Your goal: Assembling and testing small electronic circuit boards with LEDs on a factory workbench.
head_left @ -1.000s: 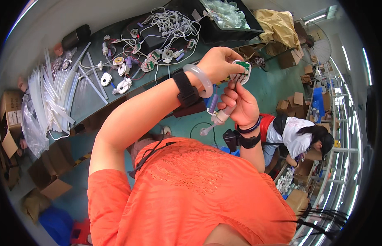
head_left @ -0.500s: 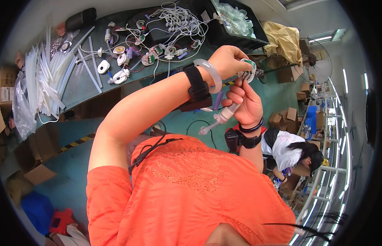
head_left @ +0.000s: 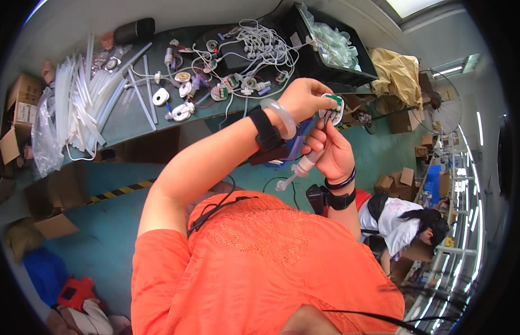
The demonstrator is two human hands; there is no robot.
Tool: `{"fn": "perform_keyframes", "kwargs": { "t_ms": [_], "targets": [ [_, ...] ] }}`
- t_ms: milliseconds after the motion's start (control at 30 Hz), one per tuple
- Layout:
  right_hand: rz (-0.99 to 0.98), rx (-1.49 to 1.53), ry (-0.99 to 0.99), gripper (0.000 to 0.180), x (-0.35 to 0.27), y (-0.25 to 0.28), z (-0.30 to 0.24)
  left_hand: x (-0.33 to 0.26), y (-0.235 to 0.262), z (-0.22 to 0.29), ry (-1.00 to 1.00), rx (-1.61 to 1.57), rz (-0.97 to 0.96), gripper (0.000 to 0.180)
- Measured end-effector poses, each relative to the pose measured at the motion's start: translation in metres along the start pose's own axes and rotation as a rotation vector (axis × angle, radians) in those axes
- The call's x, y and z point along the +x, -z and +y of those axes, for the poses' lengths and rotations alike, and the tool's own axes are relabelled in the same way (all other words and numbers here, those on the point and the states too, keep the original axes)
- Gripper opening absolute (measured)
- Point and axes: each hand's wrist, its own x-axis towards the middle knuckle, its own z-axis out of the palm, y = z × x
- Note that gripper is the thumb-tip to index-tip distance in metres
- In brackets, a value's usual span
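Observation:
My left hand (head_left: 306, 101) pinches the edge of a small round white housing with a green circuit board (head_left: 334, 104) in it. Dark thin wires run down from the board to my right hand (head_left: 335, 152). Its thumb and forefinger meet at these wires just below the housing. The curled fingers of that hand also hold a clear plastic cylinder with a narrow nozzle (head_left: 305, 164), tilted down to the left. Both hands are in front of the bench edge. What the fingertips cover of the wires is hidden.
On the green bench (head_left: 126, 134) lie many translucent tubes (head_left: 84, 100), white housings (head_left: 182, 111) and tangled white cables (head_left: 260, 47). A black crate (head_left: 355, 77) with clear plastic parts stands at the right end. Another person (head_left: 397, 218) bends over at the right, near cardboard boxes.
The whole view has shifted, so the bench things appear lower and to the right. Both hands keep hold of the housing and cylinder; the board is turned slightly.

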Motion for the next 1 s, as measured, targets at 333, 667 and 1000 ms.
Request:
{"fn": "perform_keyframes", "kwargs": {
  "t_ms": [333,667,1000],
  "targets": [
    [-0.096,-0.029,-0.074,0.024,0.029,0.012,0.034,-0.044,0.021,-0.001,0.14,0.011,0.236,0.035],
    [-0.176,-0.104,-0.267,0.025,0.07,-0.003,0.077,-0.098,0.059,-0.002,0.194,-0.22,0.358,0.025],
    [-0.256,-0.367,-0.28,0.022,0.124,-0.035,0.105,-0.123,0.112,-0.001,-0.039,-0.183,0.556,0.018]
  ]
}}
